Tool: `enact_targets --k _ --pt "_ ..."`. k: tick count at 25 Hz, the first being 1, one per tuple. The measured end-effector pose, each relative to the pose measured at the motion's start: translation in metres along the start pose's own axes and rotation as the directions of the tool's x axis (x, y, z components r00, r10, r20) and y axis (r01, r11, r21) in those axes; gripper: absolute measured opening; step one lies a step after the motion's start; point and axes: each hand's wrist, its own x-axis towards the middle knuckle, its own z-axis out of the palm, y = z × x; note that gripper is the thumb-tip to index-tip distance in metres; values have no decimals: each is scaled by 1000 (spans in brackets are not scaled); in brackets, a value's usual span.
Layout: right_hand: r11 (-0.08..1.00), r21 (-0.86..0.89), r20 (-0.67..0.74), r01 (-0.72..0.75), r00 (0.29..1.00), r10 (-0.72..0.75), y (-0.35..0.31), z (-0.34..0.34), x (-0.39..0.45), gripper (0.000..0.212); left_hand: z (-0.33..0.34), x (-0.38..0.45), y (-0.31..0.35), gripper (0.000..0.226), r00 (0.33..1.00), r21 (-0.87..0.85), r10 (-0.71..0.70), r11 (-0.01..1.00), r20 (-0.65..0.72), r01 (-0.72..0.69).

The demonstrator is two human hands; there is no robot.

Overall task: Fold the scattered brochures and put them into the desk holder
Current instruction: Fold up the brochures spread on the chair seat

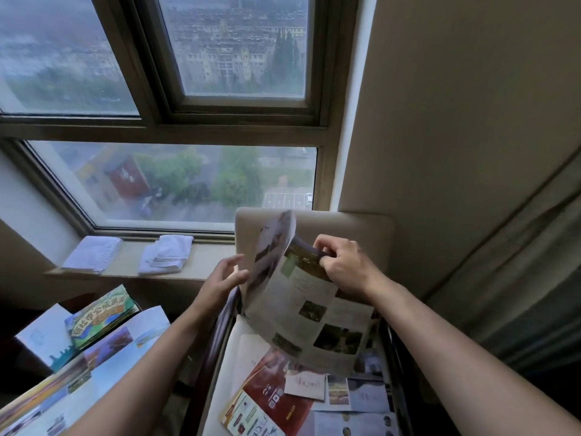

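right grip (341,268) atop raised brochure (311,306)

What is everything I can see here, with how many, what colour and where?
Held brochure: one, white pages with dark photos, half unfolded above the chair seat.
Loose brochures: several overlapping, red, white and blue, on the seat; exact count unclear.
Chair: one, beige cushions, dark wood frame, below the window.
Green booklet: one, green cover, on the papers at lower left.
Large unfolded brochure: one, blue and orange, lower left.
Folded towels: two, white, on the windowsill.
Window: one, brown frame, looking over a city.
Curtain: one, grey-green, far right.
Left hand: open, touching the brochure's left panel.
Right hand: pinching the brochure's top edge.
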Motion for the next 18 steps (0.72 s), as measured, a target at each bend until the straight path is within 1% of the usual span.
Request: enact_targets --k 1,2,4,5,6,8,10,12,14,15,16,17,18 --pt "999 34 10 5 1000 -5 -1 -4 -1 19 6 5 -4 72 994 -44 -47 998 99 52" --pt "998 63 22 7 1000 -8 -2 -7 -1 20 13 8 -6 80 977 -77 -79 992 200 96" --pt "996 92 25 11 1000 -14 -3 -9 -1 21 31 10 -3 72 934 -72 -71 992 351 103" --pt "995 95 13 9 1000 -10 -3 -9 -1 22 42 9 -3 67 923 -70 -48 994 381 81" --pt "996 92 -8 4 1000 -3 -2 -8 -1 21 52 5 -2 64 927 -66 -22 997 375 50" --pt "998 67 -47 -11 999 14 1 -5 0 19 66 -1 3 58 950 -56 13 998 311 5" --pt "999 38 -83 -26 996 29 3 2 2 16 70 -4 5 38 968 -28 44 999 247 -39" --pt "998 53 -173 -26 984 35 8 9 5 14 66 -5 7 21 983 -19 34 999 182 -31" --pt "994 85 -303 -64 949 87 18 14 5 31 56 -4 13 16 996 -54 -24 998 89 29" --pt "987 109 -334 -119 931 149 25 17 4 41 50 -4 15 17 997 -85 -59 994 53 63" --pt "971 140 -319 -195 919 230 33 20 2 51 43 -4 16 19 995 -121 -92 988 43 96" --pt "946 173 -263 -274 913 313 41 22 -1 60 36 -3 19 22 991 -172 -118 977 68 129" --pt "917 216 -199 -336 904 378 50 25 -3 68 29 -3 21 25 983 -238 -135 958 123 162"
